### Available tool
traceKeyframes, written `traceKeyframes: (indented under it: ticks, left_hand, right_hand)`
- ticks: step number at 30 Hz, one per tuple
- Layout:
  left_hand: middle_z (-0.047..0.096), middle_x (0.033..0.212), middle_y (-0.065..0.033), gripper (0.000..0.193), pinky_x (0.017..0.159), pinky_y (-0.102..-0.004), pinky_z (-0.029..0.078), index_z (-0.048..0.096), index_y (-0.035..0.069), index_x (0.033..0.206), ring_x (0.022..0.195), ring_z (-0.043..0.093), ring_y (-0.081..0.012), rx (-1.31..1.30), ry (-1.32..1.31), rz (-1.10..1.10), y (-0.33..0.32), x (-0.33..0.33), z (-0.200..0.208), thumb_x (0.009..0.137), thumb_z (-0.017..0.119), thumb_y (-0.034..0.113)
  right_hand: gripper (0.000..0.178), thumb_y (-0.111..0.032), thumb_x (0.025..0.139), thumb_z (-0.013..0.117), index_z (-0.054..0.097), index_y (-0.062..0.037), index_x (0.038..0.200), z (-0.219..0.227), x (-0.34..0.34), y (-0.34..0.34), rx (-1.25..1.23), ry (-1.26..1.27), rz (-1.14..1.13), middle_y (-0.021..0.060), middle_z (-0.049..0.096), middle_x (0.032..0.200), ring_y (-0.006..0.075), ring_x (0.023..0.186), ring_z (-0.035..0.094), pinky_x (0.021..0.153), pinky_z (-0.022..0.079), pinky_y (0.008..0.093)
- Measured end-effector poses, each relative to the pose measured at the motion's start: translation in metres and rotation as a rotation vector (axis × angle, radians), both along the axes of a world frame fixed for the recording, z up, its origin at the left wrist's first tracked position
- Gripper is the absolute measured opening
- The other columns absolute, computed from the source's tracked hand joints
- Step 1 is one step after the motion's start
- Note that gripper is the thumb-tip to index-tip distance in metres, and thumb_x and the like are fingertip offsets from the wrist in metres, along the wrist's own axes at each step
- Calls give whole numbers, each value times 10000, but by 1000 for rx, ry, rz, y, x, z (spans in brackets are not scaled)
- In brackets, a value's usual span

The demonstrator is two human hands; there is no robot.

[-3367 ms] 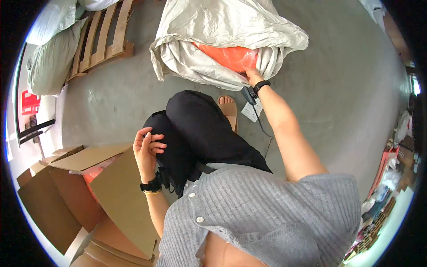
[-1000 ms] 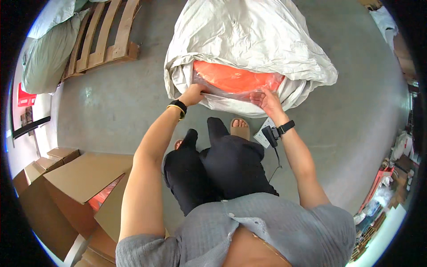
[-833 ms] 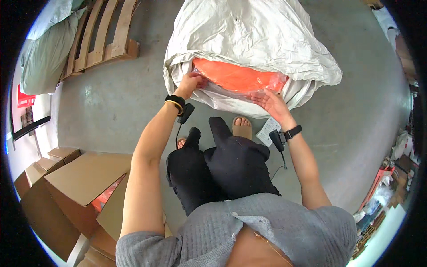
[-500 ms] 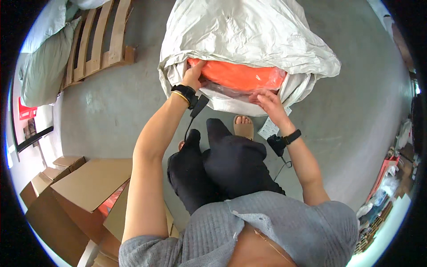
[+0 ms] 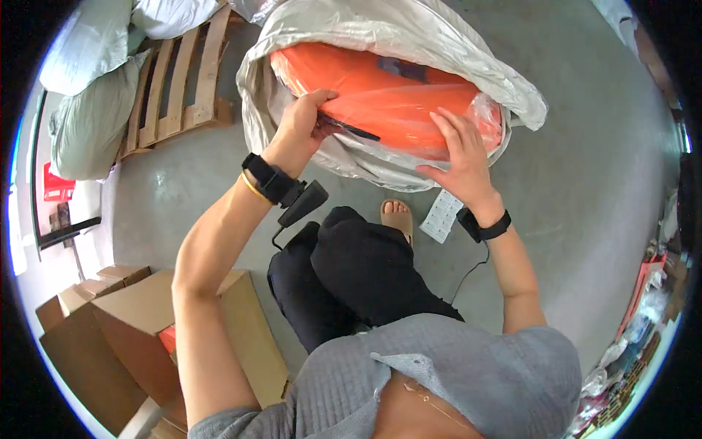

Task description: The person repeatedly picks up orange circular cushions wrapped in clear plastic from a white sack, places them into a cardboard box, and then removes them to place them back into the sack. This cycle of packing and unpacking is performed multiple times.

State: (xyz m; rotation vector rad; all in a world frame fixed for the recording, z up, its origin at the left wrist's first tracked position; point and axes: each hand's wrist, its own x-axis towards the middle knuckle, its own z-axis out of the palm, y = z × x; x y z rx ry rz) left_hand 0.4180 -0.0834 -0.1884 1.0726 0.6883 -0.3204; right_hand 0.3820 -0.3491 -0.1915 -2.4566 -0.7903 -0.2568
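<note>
A person leaned over a pale sack on a grey floor, both arms stretched forward toward an orange bundle that lay in the sack's wide mouth, wrapped in clear plastic. The left hand had hold of the bundle's near left edge, thumb laid over the top and the other fingers curled beneath, close to a dark strip along the fold. The right hand was spread wide, gripping nothing, its fingertips against the plastic near the bundle's right end and its thumb held out to the side. The left elbow was bent, the forearm angled up and inward; the right forearm rose from the lower right, its wrist tipped back. The bundle looked soft and bulky, its surface slack and creased, likely to sag between two holds rather than break. Its weight could not be judged by eye, though its bulk suggested a two-handed load. The glossy wrap appeared slippery and thin enough to tear, so the folded edge under the left hand and the rounded right end seemed surer places to grasp than the smooth top.
</note>
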Motion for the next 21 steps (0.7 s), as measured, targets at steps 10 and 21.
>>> traceKeyframes:
  ticks: [10, 21]
  left_hand:
    - [607, 837, -72, 181, 720, -329, 507, 543, 49, 891, 746, 612, -180, -61, -381, -211, 28, -111, 200, 880, 488, 221]
    - [331, 1306, -167, 1064, 1003, -429, 281, 282, 77, 1315, 1242, 301, -295, 1508, -1063, -540, 37, -185, 249, 435, 848, 267]
  right_hand:
    - [329, -133, 566, 734, 570, -73, 845, 102, -42, -28, 240, -305, 3, 77, 539, 699, 241, 618, 528, 612, 432, 339]
    - [368, -164, 557, 759, 553, -46, 838, 222, -34, -21, 180, -242, 18, 113, 576, 719, 268, 649, 579, 604, 459, 302]
